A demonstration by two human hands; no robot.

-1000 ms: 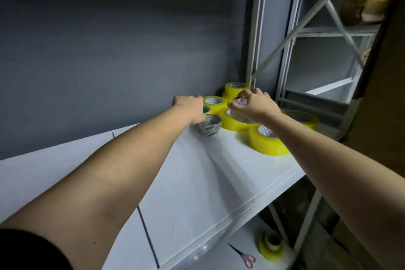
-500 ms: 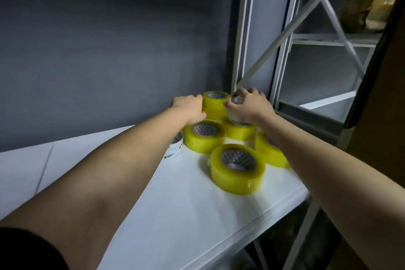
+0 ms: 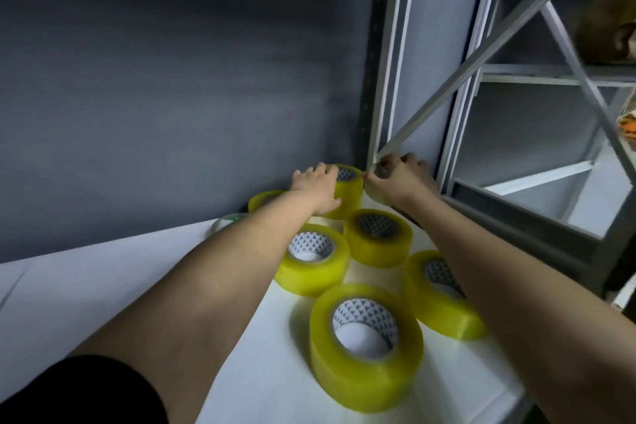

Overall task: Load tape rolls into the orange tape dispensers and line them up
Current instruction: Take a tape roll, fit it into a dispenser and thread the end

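Head view: left hand (image 3: 318, 189) curled around the far yellow tape roll (image 3: 347, 191) on a white shelf (image 3: 172, 268). Right hand (image 3: 399, 182) just beside it, fingers curled on something small; cannot tell what. Nearer than both hands, four more yellow rolls (image 3: 364, 344) lying flat between the forearms. No orange dispensers in view.
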